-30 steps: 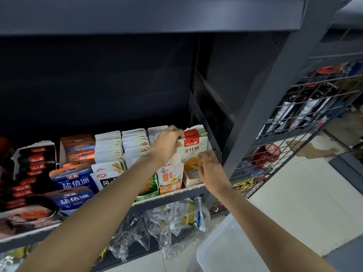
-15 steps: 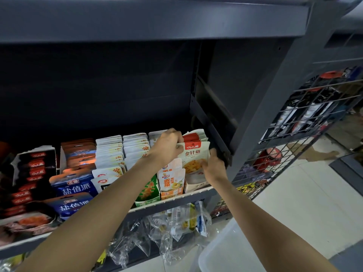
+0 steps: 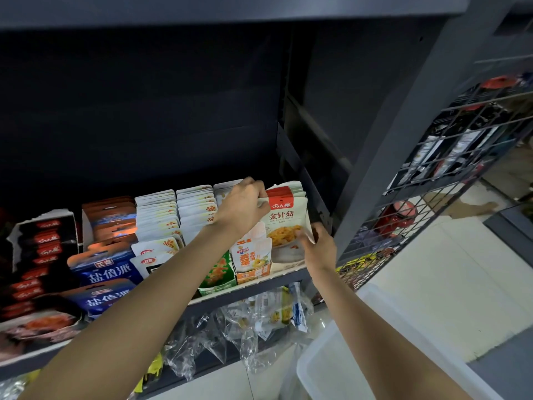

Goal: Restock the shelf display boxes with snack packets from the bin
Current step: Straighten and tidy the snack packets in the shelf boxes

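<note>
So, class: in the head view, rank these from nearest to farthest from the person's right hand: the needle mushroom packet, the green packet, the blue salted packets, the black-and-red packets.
From the right hand:
1. Needle mushroom packet, touching its fingers, far right of the shelf.
2. Green packet, just left, at the shelf front.
3. Blue salted packets, left of centre.
4. Black-and-red packets, far left.

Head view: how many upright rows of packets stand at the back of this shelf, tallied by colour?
Black-and-red packets: 1 row
Brown-topped packets: 1 row
White packets: 3 rows, the third partly behind the left hand
Red-topped mushroom packets: 1 row, gripped by the left hand and the right hand
Total: 6 rows
</note>
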{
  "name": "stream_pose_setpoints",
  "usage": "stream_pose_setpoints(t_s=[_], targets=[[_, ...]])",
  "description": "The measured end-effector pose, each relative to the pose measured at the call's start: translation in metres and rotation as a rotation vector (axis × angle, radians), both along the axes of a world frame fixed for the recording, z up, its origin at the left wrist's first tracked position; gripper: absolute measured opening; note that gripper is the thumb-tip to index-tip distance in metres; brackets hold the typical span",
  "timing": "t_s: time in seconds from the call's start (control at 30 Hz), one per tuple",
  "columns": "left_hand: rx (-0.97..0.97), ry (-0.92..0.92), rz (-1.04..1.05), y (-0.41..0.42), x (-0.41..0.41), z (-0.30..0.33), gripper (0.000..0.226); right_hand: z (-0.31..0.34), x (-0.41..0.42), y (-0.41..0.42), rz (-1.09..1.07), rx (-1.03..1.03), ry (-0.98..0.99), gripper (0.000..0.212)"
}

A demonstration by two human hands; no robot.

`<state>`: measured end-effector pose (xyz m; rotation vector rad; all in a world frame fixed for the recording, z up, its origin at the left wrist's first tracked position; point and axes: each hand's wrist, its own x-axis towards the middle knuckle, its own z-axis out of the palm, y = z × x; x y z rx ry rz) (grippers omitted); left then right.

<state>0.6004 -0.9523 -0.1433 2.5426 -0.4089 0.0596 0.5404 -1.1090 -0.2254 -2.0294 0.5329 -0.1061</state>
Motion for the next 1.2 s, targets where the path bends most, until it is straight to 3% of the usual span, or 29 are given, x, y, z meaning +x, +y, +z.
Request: stream_pose_setpoints(t_s=[0.1, 0.27, 0.4, 0.5, 0.57, 0.8, 0.9, 1.2], targets=[[0.016, -0.010, 0.012, -0.003, 0.000, 0.000, 0.005, 0.002, 0.004, 0.004, 0.002, -0.029, -0.004, 0.043], [0.094, -0.098, -0.156, 0.001, -0.002, -0.008, 0.052, -0.003, 0.004, 0.008, 0.067, -0.146, -0.039, 0.041], [0.205, -0.158, -0.148, 0.007, 0.000, -0.013, 0.050, -0.008, -0.021, 0.011, 0.176, -0.413, -0.140, 0.070], [0.191, -0.199, -0.158, 0.006, 0.000, -0.012, 0.050, -0.011, -0.042, 0.013, 0.254, -0.676, -0.328, 0.055], [0.195, -0.212, -0.208, 0.004, 0.001, -0.011, 0.050, -0.011, -0.043, 0.014, 0.369, -0.761, -0.321, 0.044], [0.104, -0.108, -0.257, 0.012, 0.004, -0.013, 0.054, 0.002, -0.022, 0.019, 0.462, -0.682, -0.003, 0.069], [0.085, -0.078, -0.276, 0.012, 0.004, -0.012, 0.055, 0.004, -0.017, 0.022, 0.516, -0.741, 0.099, 0.078], [0.210, -0.060, -0.318, 0.011, 0.005, 0.002, 0.048, -0.008, -0.016, 0.021, 0.555, -0.730, 0.070, 0.079]])
